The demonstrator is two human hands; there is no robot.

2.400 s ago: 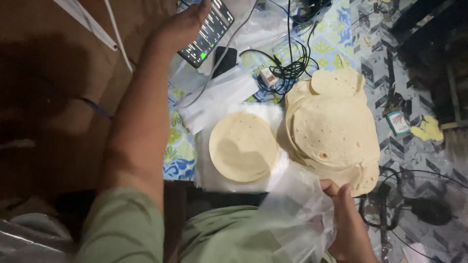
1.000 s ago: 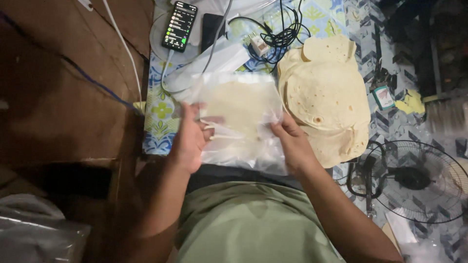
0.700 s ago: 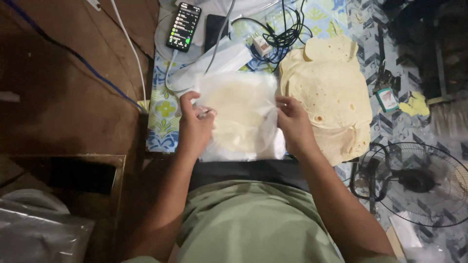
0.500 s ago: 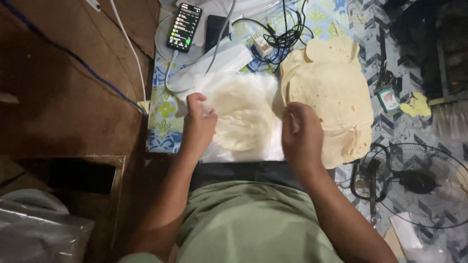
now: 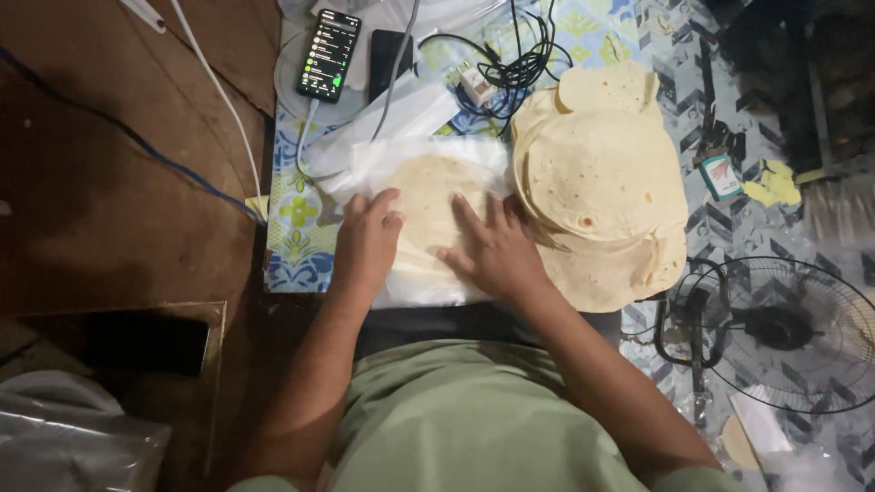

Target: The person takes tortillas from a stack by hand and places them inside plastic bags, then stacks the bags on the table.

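I press both flat, unclenched hands, left (image 5: 365,239) and right (image 5: 492,251), onto the floppy round flatbread in slippery clear plastic bag (image 5: 428,205); best gripped at bag edges.

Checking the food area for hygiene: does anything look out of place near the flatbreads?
Yes. A tangle of black cables and a lit phone lie right beside the uncovered flatbread stack. One flatbread sits askew at the stack's top edge. Both hands press the bagged flatbreads flat.

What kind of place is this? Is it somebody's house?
Probably a home, with the person working on the floor. A small fan stands on patterned flooring, a phone charges beside tangled cables, and both hands press a bagged flatbread next to a stack of flatbreads.
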